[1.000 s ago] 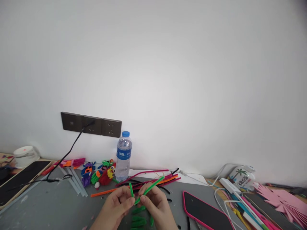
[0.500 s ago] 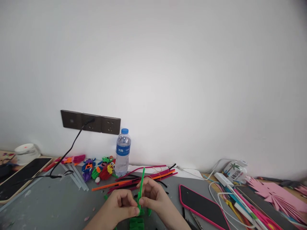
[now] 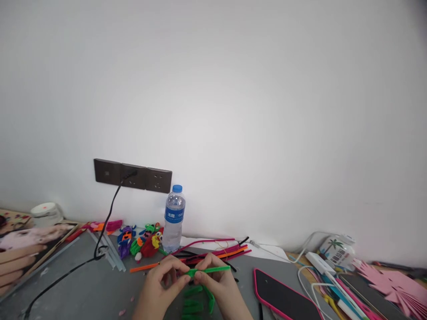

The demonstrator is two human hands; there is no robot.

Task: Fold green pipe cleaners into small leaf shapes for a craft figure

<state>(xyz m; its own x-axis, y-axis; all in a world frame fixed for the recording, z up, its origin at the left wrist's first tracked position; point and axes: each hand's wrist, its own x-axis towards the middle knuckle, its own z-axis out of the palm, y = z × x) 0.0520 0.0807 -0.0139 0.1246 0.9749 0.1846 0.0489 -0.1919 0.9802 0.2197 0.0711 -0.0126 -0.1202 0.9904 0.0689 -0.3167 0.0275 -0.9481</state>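
A green pipe cleaner [image 3: 216,269] is pinched between both hands at the bottom centre, its free end pointing right, roughly level. My left hand [image 3: 162,284] has thumb and fingertips closed on its left end. My right hand [image 3: 213,284] pinches it just beside them, the fingertips of both hands almost touching. Below lie several short green folded pieces [image 3: 192,306] on the grey mat [image 3: 110,293], with another bent green strip [image 3: 211,300] partly behind my right hand. Fingers hide the part of the pipe cleaner being pinched.
A water bottle [image 3: 174,220] stands by the wall, beside colourful pipe-cleaner figures [image 3: 125,242] and loose pipe cleaners [image 3: 143,268]. A pink-edged phone [image 3: 283,295] lies right, near white cables [image 3: 300,278] and pink folded paper [image 3: 388,284]. Another person's hand [image 3: 20,264] is at far left, near a black cord [image 3: 63,279].
The green pipe cleaner has swung from nearly upright to roughly level, pointing right. My hands have come closer together. Another person's hand has appeared over the phone at far left. The view has shifted slightly.
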